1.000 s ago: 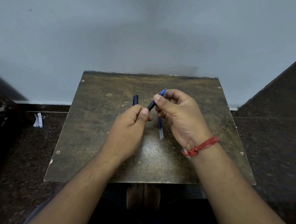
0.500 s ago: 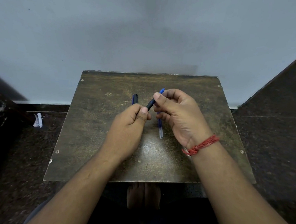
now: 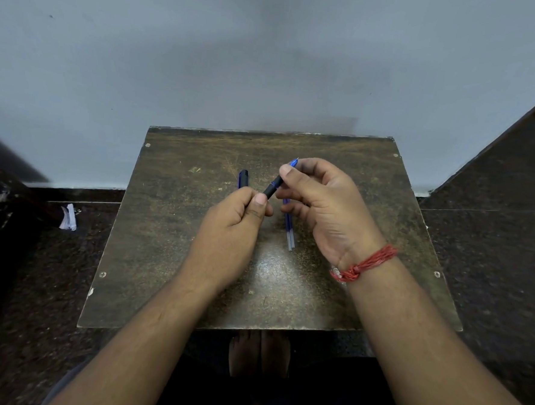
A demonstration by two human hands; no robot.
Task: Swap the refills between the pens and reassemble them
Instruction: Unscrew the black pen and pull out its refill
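Both hands hold one pen [image 3: 273, 187] above the middle of the small brown table [image 3: 170, 227]. My left hand [image 3: 233, 231] is closed around the pen's dark barrel, most of it hidden in the fist. My right hand [image 3: 319, 205] pinches the front part, whose blue tip [image 3: 293, 162] pokes out past the thumb. On the table below my right hand lies a thin blue refill [image 3: 289, 232] with a clear end. A dark pen part [image 3: 243, 179] with a blue clip lies just beyond my left hand, partly hidden.
The table stands against a pale grey wall [image 3: 268, 61]. Dark speckled floor [image 3: 491, 263] surrounds it, with a crumpled white scrap [image 3: 68, 217] on the left. Bare feet [image 3: 260, 352] show under the table's front edge. A red thread bracelet [image 3: 364, 264] circles my right wrist.
The hands stay almost in place; the right hand's fingers shift slightly on the pen's front end. The parts on the table have not moved.
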